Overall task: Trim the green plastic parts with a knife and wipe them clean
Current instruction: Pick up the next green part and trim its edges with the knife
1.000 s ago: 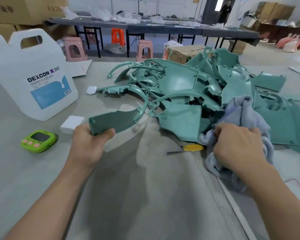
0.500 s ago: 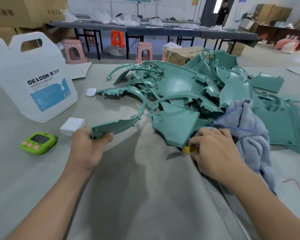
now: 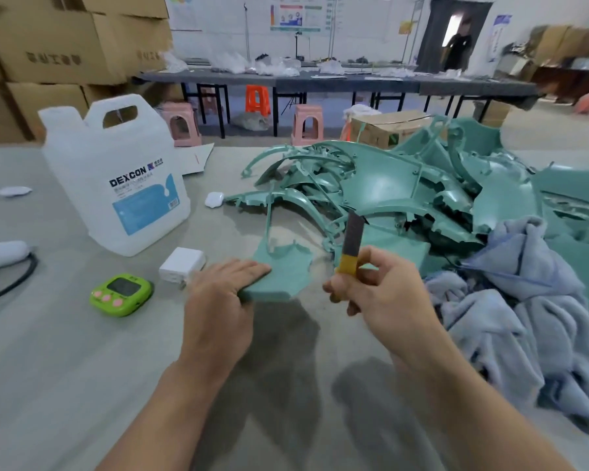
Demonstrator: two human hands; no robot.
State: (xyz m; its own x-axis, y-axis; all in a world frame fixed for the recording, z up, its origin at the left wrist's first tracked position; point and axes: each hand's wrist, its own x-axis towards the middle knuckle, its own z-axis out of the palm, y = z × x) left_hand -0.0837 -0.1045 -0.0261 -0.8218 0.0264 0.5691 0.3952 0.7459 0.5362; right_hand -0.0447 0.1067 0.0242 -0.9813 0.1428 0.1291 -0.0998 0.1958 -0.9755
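Observation:
My left hand grips the near end of a curved green plastic part, holding it just above the grey table. My right hand holds a knife with a yellow band, its dark blade pointing up beside the part. A big heap of green plastic parts lies behind both hands. A crumpled blue-grey cloth lies to the right of my right hand.
A large white jug stands at the left. In front of it lie a green timer, a white charger block and a small white case. A dark cable runs at the far left edge.
My right hand let go of the cloth, picked up the knife from the table and raised it blade up. My left hand drew the green part nearer and turned it.

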